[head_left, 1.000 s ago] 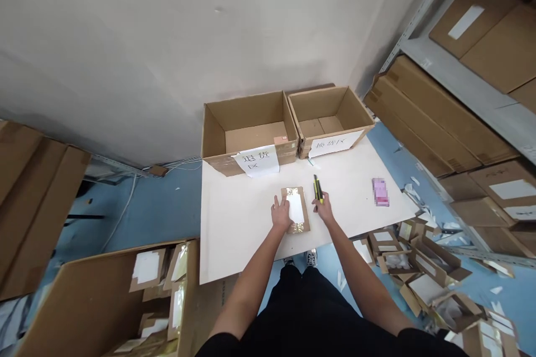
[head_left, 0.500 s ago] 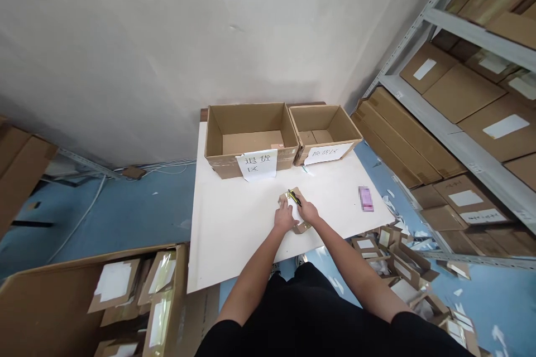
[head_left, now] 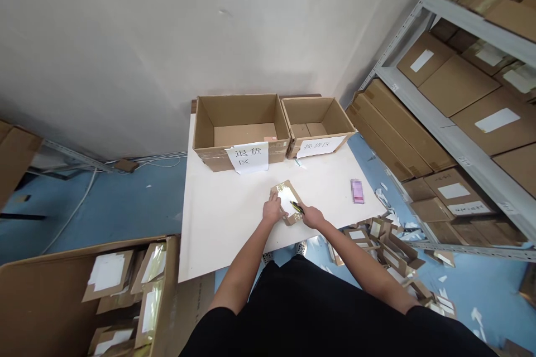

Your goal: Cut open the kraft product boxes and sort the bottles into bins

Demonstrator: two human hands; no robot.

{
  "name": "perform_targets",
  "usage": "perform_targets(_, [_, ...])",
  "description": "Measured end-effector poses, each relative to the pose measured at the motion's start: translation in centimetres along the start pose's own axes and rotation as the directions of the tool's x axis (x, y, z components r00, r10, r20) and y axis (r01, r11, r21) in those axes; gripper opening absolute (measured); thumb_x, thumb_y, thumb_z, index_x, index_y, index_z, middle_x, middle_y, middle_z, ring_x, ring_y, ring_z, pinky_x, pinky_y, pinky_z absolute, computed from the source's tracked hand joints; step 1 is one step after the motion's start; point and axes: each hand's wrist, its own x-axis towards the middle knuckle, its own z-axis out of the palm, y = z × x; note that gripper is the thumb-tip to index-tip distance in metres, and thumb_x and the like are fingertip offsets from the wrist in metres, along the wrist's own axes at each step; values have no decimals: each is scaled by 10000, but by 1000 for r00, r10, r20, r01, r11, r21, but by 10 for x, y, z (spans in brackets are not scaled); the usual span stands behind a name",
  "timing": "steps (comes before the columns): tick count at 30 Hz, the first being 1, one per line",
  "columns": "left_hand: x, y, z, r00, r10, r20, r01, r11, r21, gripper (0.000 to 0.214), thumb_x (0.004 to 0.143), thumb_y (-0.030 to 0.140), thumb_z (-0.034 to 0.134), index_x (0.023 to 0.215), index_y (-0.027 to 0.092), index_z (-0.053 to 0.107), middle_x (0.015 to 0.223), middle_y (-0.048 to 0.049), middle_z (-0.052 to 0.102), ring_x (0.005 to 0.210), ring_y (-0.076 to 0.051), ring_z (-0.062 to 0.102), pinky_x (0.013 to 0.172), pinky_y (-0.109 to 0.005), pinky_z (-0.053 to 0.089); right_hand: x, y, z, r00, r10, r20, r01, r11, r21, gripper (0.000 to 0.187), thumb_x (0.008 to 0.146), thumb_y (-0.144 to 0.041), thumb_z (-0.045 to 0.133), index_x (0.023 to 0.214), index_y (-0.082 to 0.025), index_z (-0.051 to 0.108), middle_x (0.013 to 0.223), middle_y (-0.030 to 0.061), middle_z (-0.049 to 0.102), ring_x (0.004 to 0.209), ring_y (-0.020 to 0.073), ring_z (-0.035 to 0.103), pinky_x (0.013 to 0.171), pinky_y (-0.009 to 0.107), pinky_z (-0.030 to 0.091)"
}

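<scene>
A small cardboard box (head_left: 288,192) with a white label and shiny tape lies on the white table (head_left: 218,217). My left hand (head_left: 273,209) grips its left side, fingers over the edge and thumb near the label. In my right hand (head_left: 312,215) is a yellow and black utility knife (head_left: 297,207), its tip pointing left over the lower right part of the box. Whether the blade touches the tape I cannot tell.
Two open cardboard boxes, a larger one (head_left: 209,159) and a smaller one (head_left: 341,128), stand at the table's back with paper signs. A pink-purple packet (head_left: 357,191) lies at right. Opened boxes (head_left: 389,248) litter the floor beside a loaded shelf (head_left: 419,100). A big carton (head_left: 171,268) of parcels stands at left.
My right hand has moved the knife from the box's far end toward its near right side. My left hand has shifted to the left edge, uncovering more of the label.
</scene>
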Motion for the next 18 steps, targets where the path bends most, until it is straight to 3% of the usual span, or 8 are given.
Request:
perform_targets(6, [5, 4, -3, 1000, -27, -14, 28, 999, 21, 800, 745, 490, 886, 1420, 259, 522, 1684, -135, 374, 1599, -311, 262, 1163, -422, 453, -55, 40, 19, 1000, 1, 26, -2, 1000, 24, 636, 895, -188, 605, 1506, -350, 535, 1076, 110, 769, 950, 306, 728, 763, 329, 476])
perform_targets(11, [2, 7, -4, 999, -48, -23, 49, 997, 59, 774, 763, 504, 876, 1404, 237, 533, 1675, -157, 374, 1582, -314, 283, 1161, -419, 454, -63, 45, 13, 999, -37, 6, 37, 998, 43, 608, 881, -152, 632, 1468, -297, 568, 1037, 116, 773, 962, 303, 731, 750, 307, 453])
perform_targets(13, [-2, 16, 2, 997, -62, -40, 65, 995, 76, 723, 826, 544, 812, 1415, 234, 527, 1691, -165, 341, 1591, -326, 248, 1144, -436, 466, -67, 57, 12, 999, -9, -53, 18, 985, 174, 566, 919, -205, 622, 1474, -290, 549, 1029, 100, 773, 929, 283, 734, 729, 295, 455])
perform_targets(15, [-6, 32, 12, 991, -112, -66, 119, 988, 97, 687, 884, 594, 727, 1423, 218, 527, 1680, -190, 337, 1580, -357, 244, 1111, -459, 486, -72, 73, 14, 990, 78, -119, -20, 904, 426, 524, 974, -322, 590, 1490, -289, 508, 946, 61, 769, 809, 247, 729, 673, 282, 464])
perform_targets(16, [-8, 43, 19, 985, -151, -81, 160, 981, 106, 681, 907, 616, 683, 1429, 207, 526, 1660, -207, 356, 1564, -379, 260, 1095, -473, 493, -74, 81, 16, 980, 150, -132, -48, 818, 573, 518, 997, -390, 561, 1498, -282, 482, 860, 34, 755, 710, 229, 709, 626, 278, 464])
perform_targets(18, [-8, 67, 31, 967, -235, -100, 246, 962, 116, 671, 948, 631, 595, 1451, 194, 515, 1601, -230, 416, 1521, -425, 306, 1080, -510, 490, -74, 91, 21, 944, 315, -103, -93, 552, 829, 533, 1012, -501, 514, 1480, -253, 452, 680, -20, 690, 510, 199, 614, 517, 270, 439])
